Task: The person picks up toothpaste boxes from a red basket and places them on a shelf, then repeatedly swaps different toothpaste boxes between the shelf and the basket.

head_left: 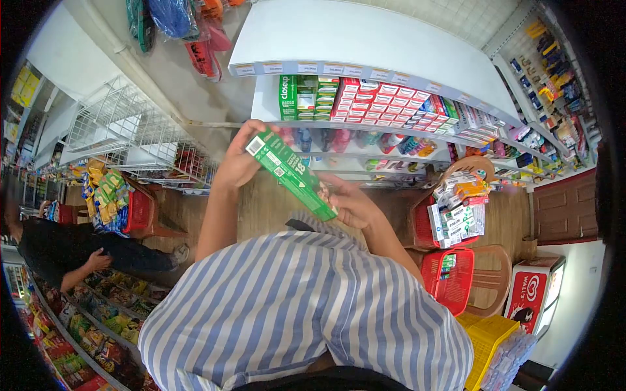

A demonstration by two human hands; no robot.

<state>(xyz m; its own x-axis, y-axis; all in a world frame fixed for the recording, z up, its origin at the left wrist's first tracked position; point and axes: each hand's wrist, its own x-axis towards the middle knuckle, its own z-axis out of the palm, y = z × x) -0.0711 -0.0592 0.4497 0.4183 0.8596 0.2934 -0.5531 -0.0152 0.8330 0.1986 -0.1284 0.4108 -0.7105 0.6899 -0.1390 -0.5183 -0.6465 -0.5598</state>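
A long green toothpaste box [291,171] is held aslant in front of my striped shirt, its printed side with a barcode facing up. My left hand [244,153] grips its upper left end, fingers bent round the edge. At the lower right end, my right hand [350,203] has its fingers and thumb closed on the box. Beyond my hands, a white shelf [266,111] carries green Closeup boxes [287,98] at its left and stacked red and white toothpaste boxes [381,103] beside them.
At right, a red basket [450,280] rests by a brown chair [490,277], near another basket heaped with white boxes [461,221]. A yellow crate [488,345] stands lower right. Left are wire racks [124,127], a snack shelf [98,326] and a person in dark clothes [62,254].
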